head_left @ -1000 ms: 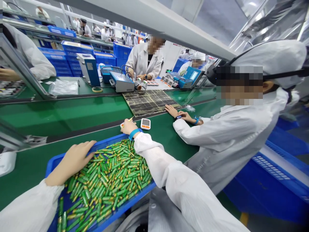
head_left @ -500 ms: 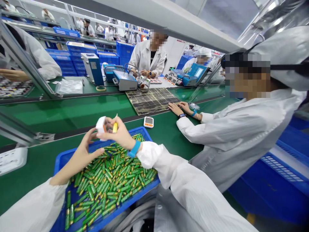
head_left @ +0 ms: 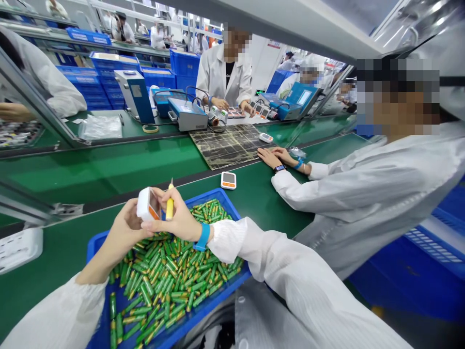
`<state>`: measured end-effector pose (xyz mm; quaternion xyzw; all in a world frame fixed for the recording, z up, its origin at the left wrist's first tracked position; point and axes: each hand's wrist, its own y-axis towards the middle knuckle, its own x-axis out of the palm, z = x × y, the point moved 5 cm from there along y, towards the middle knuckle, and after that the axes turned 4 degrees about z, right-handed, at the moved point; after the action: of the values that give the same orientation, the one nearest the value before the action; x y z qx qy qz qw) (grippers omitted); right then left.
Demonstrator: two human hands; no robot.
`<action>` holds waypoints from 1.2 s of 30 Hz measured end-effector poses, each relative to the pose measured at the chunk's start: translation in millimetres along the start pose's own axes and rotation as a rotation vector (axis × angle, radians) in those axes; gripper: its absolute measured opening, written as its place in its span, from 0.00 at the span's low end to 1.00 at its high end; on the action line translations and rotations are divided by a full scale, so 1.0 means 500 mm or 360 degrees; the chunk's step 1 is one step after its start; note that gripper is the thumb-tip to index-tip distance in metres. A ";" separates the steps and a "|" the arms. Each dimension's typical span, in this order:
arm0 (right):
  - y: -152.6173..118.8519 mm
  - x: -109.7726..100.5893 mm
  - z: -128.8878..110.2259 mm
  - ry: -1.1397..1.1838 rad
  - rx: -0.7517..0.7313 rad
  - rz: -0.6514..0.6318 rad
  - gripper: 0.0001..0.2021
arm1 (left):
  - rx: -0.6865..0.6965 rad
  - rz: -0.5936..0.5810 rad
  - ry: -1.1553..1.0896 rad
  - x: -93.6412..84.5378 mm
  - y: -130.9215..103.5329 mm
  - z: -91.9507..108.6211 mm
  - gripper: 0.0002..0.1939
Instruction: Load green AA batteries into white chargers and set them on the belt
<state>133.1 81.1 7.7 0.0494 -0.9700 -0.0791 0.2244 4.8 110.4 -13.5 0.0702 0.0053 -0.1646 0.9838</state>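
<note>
My right hand (head_left: 178, 215) holds a yellow tool (head_left: 170, 202) with a thin pointed tip, and its fingers also touch a small white device (head_left: 144, 203) with an orange strip. My left hand (head_left: 127, 225) has its fingers around the back edge of that same device. Both hands are raised over a blue tray (head_left: 96, 242) that holds a heap of green and gold batteries (head_left: 174, 271). Beyond the tray's far corner, a second white and orange device (head_left: 228, 180) lies on the green table.
At the right, a person in a white coat (head_left: 348, 194) rests both hands by a dark patterned mat (head_left: 228, 145), with another device (head_left: 266, 138) on it. Blue instruments (head_left: 189, 114) stand across the belt. A white power strip (head_left: 22, 247) is at the left.
My left hand has closed in on the white device, which sits lower and more to the left. A device now shows on the mat. The view has shifted slightly.
</note>
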 end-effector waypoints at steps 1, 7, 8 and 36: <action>0.000 -0.001 0.003 -0.0020 0.0010 -0.0022 0.37 | -0.0022 0.0022 0.0023 -0.003 -0.001 -0.003 0.39; 0.000 -0.031 -0.018 -0.0663 0.0018 -0.0231 0.28 | 0.0125 0.0157 0.0609 -0.010 -0.018 -0.004 0.38; 0.001 -0.036 -0.024 -0.0755 0.0014 -0.0274 0.27 | 0.0190 0.0182 0.0706 -0.010 -0.021 -0.001 0.37; -0.002 -0.107 -0.065 -0.0822 -0.0300 0.0329 0.29 | 0.0678 0.0304 0.1261 0.007 -0.052 0.045 0.37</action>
<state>195.6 82.8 13.4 -0.0925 -0.9833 -0.1556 -0.0195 -0.5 81.6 5.1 0.3287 0.3406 -0.0312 0.8803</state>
